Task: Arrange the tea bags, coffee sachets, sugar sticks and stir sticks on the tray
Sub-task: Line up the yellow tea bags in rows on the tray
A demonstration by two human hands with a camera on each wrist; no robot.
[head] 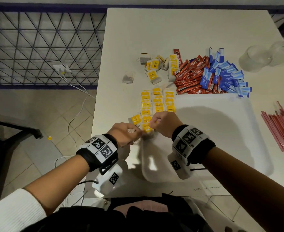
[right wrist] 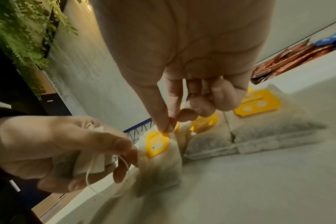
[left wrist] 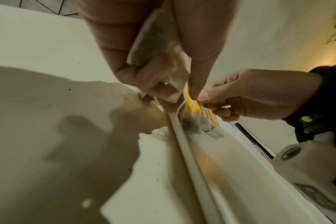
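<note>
Rows of yellow-tagged tea bags (head: pixel 156 104) lie on the left part of the white tray (head: pixel 213 131). At the rows' near end my right hand (head: pixel 152 125) pinches the top of one tea bag (right wrist: pixel 159 159) between thumb and forefinger; it hangs just over the tray rim (left wrist: pixel 188 151). My left hand (head: pixel 138 133), just to its left, grips another tea bag (left wrist: pixel 153 40) in its curled fingers, with a white string (right wrist: pixel 88 171) trailing from it. Red coffee sachets (head: pixel 190 76), blue sugar sticks (head: pixel 226 76) and red stir sticks (head: pixel 282 129) lie on the table.
Loose tea bags (head: pixel 154 67) are scattered on the table (head: pixel 171 30) behind the tray. Two clear cups (head: pixel 255 59) stand at the far right. The table's left edge runs close beside my left hand, with tiled floor and a white cable (head: pixel 74 114) below.
</note>
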